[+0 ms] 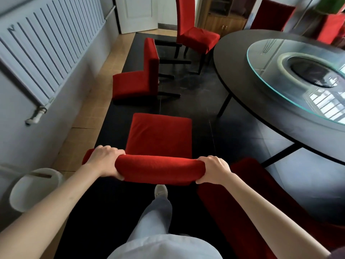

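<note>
"Since containers come first, what is on record?" the clerk asked.

"One white tub [35, 189], low and out past the left hand [106, 159], well apart from its fingers. A brownish strip [42, 174] lies across its rim. What is inside cannot be told."

"And the fingers?"

"The left hand's fingers are curled over the top of the red chair [159, 139] at the left end of its backrest, thumb on the near face. It is a full grip. The right hand [214, 170] has the same hold at the right end, fingers wrapped over the top and thumb tip showing below."

"Position of the chair?"

"Upright on dark flooring, with the seat reaching away beyond the fingertips. The person's shoe [161, 190] is on the near side of the backrest, between the two grips."

"Surroundings?"

"A second chair [242, 193] is just beside the right hand on its outer side. A tipped chair [138, 79] lies on the floor well ahead of the left fingers, and a standing chair [194, 32] is beyond that. The round table [233, 62], carrying a glass turntable [265, 58], is ahead and right of the right fingers. A radiator [46, 49] is on the wall left of the left hand."
</note>
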Motion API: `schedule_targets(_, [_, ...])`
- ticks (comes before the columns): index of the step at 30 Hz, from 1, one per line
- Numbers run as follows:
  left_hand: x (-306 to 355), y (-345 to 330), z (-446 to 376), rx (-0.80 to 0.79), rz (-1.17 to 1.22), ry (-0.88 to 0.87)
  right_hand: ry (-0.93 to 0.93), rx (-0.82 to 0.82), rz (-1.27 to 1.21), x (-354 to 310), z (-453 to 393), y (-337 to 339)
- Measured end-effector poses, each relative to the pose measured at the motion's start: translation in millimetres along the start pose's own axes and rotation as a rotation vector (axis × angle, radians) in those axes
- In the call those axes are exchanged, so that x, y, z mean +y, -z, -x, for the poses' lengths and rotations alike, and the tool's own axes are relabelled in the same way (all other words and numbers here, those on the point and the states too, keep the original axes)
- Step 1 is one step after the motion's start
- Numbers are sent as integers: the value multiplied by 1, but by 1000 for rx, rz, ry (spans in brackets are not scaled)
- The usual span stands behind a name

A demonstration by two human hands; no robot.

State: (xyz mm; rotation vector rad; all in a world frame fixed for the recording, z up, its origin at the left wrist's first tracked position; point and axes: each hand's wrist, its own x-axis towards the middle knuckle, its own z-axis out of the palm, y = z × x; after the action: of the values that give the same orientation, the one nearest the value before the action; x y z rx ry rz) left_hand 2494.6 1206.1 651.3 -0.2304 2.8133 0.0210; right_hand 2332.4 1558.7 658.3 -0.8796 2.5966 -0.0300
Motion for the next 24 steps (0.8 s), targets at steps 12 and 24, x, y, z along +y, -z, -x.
schedule_targets(12, [8,-4,6,21,159,73,-84,-195,-66,-7,-1,13])
schedule_targets(24, [-80,7,37,86,508,306,149,-286,-139,-139,-69,38])
